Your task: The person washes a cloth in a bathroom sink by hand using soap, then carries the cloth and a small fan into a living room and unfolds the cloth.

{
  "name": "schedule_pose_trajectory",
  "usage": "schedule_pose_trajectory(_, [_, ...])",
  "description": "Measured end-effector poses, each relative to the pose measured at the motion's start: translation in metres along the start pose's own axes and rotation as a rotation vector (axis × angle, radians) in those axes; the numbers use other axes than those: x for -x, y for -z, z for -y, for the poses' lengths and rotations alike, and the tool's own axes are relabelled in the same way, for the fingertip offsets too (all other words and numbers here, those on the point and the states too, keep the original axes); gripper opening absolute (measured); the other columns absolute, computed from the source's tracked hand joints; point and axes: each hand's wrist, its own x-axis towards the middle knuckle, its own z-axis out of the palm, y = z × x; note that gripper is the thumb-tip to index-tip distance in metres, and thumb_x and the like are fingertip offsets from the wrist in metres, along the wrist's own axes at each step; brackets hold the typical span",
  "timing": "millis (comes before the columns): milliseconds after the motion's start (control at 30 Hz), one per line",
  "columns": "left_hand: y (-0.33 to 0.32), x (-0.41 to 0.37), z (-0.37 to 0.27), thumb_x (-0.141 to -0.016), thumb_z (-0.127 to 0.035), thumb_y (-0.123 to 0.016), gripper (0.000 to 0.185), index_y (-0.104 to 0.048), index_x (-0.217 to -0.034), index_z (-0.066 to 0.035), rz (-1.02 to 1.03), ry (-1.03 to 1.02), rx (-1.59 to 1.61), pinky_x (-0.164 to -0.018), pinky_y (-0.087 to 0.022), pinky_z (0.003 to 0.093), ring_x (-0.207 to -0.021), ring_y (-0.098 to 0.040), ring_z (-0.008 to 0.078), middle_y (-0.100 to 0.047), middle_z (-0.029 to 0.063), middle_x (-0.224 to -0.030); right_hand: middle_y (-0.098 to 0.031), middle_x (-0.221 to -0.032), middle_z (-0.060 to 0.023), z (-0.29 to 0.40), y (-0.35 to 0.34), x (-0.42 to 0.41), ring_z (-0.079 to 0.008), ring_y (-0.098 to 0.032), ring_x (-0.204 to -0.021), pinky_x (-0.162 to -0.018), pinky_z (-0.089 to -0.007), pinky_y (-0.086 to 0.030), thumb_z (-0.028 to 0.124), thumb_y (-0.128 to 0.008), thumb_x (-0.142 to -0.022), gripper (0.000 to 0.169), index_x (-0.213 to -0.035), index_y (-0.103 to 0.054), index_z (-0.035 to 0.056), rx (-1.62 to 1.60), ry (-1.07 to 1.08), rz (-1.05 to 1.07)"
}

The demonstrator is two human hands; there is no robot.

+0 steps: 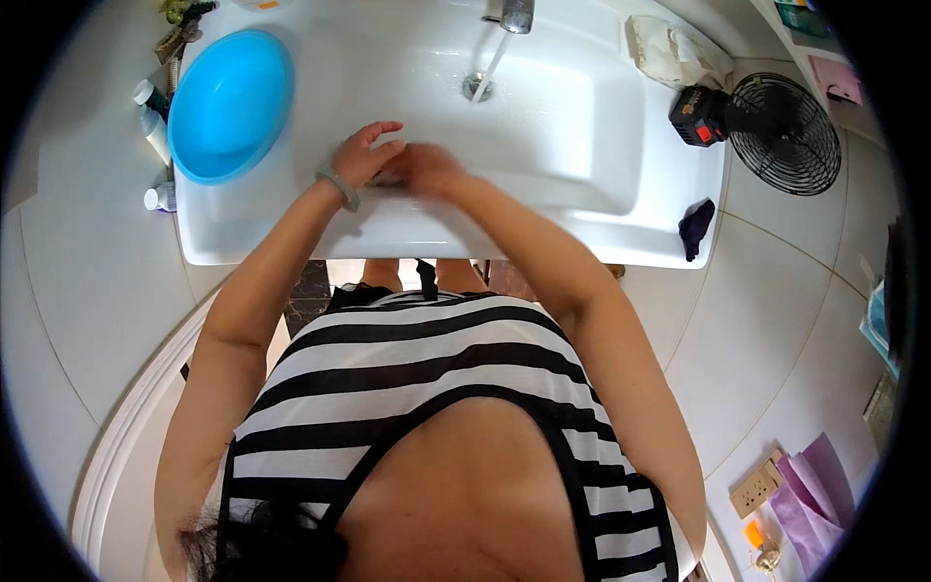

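Observation:
My left hand [361,156] is over the near left part of a white ceramic washbasin [618,160], with its fingers curved and spread and a pale grey bangle [339,188] on the wrist. Beside it, my right hand [434,171] is blurred by motion, its fingers close to or touching the left ones. A small greyish thing [388,179] shows low between the two hands; they cover most of it, and what it is cannot be made out. From the chrome faucet [518,16] a stream of water [492,67] runs down to the metal drain [478,86].
A blue plastic basin [231,105] leans on the washbasin's left side, with several bottles [154,134] beyond it. On the right are a black fan [785,134] with its battery pack [698,116], a dark cloth [696,229] and a crumpled whitish packet [673,51].

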Motion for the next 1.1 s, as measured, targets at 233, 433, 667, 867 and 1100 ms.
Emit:
schedule_pose_trajectory(233, [-0.006,-0.047,-0.019,-0.083,-0.049,-0.057,0.070,-0.030,-0.139,-0.017,-0.043,0.200,0.595,-0.095,-0.036,0.0495,-0.126,-0.032,0.0325,-0.023,0.0130,-0.143,-0.061,-0.094,-0.0046,-0.077,0.108,-0.003,-0.0176,-0.057,-0.086,-0.078,-0.0300,-0.046,0.012,-0.059,-0.082,0.032,-0.113,-0.056,0.0088,-1.193,-0.557,-0.578])
schedule_pose_trajectory(433, [-0.049,-0.109,-0.070,-0.080,-0.057,-0.056,0.066,-0.043,-0.128,-0.013,-0.013,0.509,1.294,-0.095,-0.039,0.0482,-0.123,-0.037,0.0321,-0.038,0.0161,-0.134,-0.061,-0.098,-0.0066,-0.063,0.104,0.013,-0.0190,-0.057,-0.090,-0.079,-0.0310,-0.045,0.014,-0.062,-0.081,0.041,-0.120,-0.051,0.0076,-1.214,-0.309,-0.619])
schedule_pose_trajectory(667, [-0.080,-0.134,-0.093,-0.091,-0.023,-0.047,0.029,-0.052,-0.116,-0.008,0.176,0.218,1.330,-0.100,-0.036,0.0377,-0.108,-0.052,0.0197,-0.057,0.0075,-0.114,-0.061,-0.093,-0.0082,-0.081,0.077,-0.007,-0.0223,-0.058,-0.084,-0.076,-0.0319,-0.046,0.019,-0.056,-0.085,0.020,-0.098,-0.057,0.0040,-0.631,-0.355,-1.099])
schedule_pose_trajectory(867, [-0.109,-0.133,-0.107,-0.093,-0.026,-0.044,0.038,-0.045,-0.127,-0.009,0.003,-0.166,0.776,-0.100,-0.033,0.0294,-0.116,-0.045,0.0143,-0.050,0.0050,-0.124,-0.051,-0.119,-0.0078,-0.074,0.071,-0.013,-0.0216,-0.051,-0.106,-0.091,-0.0351,-0.041,0.037,-0.036,-0.095,0.041,-0.123,-0.044,0.0072,-1.664,-0.185,-0.929])
schedule_pose_trajectory(1100, [-0.125,-0.158,-0.078,-0.089,-0.036,-0.044,0.041,-0.044,-0.118,-0.007,-0.303,-0.503,0.052,-0.096,-0.029,0.0399,-0.113,-0.040,0.0284,-0.044,0.0159,-0.119,-0.049,-0.123,-0.0056,-0.142,0.060,-0.019,-0.0199,-0.046,-0.113,-0.097,-0.0363,-0.037,0.042,-0.033,-0.095,0.044,-0.127,-0.042,0.0135,-1.787,0.515,-0.325])
